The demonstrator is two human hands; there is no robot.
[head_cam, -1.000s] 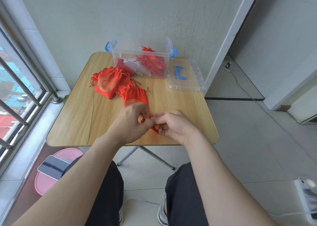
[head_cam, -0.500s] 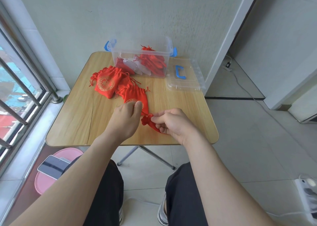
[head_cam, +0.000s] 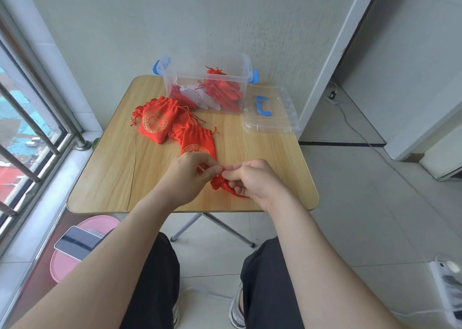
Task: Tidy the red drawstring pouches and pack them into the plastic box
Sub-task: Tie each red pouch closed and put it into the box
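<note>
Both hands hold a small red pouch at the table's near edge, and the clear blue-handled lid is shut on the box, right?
No: the head view shows the clear blue-handled lid lying on the wooden table beside the open plastic box. The left hand and right hand hold the small red pouch.

Bare forearms point(head_cam: 112, 248) run back from the left hand point(head_cam: 190, 178) and right hand point(head_cam: 252, 181). Below the hands: black trousers point(head_cam: 155, 278) and grey trainers point(head_cam: 236, 307) with dark stripes.

Pale textured wall point(head_cam: 225, 16), barred window point(head_cam: 22, 118) at left, grey tiled floor point(head_cam: 362, 203), wooden folding table point(head_cam: 262, 141)
</note>
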